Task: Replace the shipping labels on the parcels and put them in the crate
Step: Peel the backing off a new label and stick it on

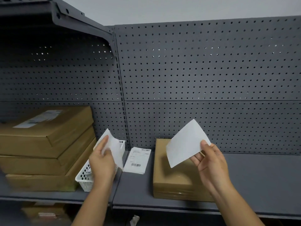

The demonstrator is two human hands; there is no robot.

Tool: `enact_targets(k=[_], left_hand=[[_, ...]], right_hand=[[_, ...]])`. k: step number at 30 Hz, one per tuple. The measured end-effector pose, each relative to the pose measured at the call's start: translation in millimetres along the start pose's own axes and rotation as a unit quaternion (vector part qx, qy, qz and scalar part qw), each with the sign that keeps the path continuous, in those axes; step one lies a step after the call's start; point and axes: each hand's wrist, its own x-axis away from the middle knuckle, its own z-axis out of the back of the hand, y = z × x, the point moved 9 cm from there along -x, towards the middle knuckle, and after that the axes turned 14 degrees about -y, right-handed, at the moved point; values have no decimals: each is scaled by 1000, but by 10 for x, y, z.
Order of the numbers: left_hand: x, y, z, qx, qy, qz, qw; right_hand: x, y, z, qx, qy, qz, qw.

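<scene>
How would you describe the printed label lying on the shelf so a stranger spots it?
Find the grey metal shelf under the perforated panel. Between the white plastic basket and the lone flat brown cardboard parcel lies a white paper label. Unlike the white sheets in the left hand and right hand, it lies flat and shows barcodes.

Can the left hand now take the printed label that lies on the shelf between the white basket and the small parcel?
Probably yes for reach: the printed label lies uncovered just right of the left hand, nothing between them. But that hand holds a white sheet, so its fingers are busy.
</scene>
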Motion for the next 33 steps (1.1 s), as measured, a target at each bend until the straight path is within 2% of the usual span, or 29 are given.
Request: enact_targets(k=[2, 4, 5, 9, 12, 13, 16, 20, 23, 29, 31, 33], left_hand=[[-72, 207, 184, -123, 1, -90, 988], [-125, 346, 218, -230, -23, -168, 958], [-172, 354, 206, -282, -45, -179, 942], [-435, 24, 139, -444, -150, -78, 880], [-662, -382, 182, -445, -186, 18, 876], [-691, -467, 167, -464, -197, 36, 863], [-676, -680, 51, -547, -256, 65, 794], [-654, -1003, -43, -540, -335, 144, 758], [-621, -1225, -58, -495, -375, 217, 753], [-635, -1352, 35, -456, -312, 321, 769], [-684, -1347, 71, -446, -306, 328, 775], [-788, -1267, 78, -465, -309, 290, 777]], right_hand=[[-3, 64, -78, 5, -22, -9, 1000], [-6, 141, -133, 12, -31, -19, 999], [-10, 175, -152, 12, -33, -23, 999], [-27, 243, -215, 15, -37, -31, 999], [-42, 233, -228, 21, -37, -27, 999], [-47, 221, -221, 22, -37, -25, 999], [-58, 195, -185, 32, -31, -22, 999], [-69, 192, -121, 46, -18, -23, 998], [-58, 169, -91, 49, -10, -19, 999], [-46, 148, -87, 66, -19, -14, 998], [-39, 135, -91, 76, -26, -11, 997], [-26, 111, -87, 82, -31, -5, 996]])
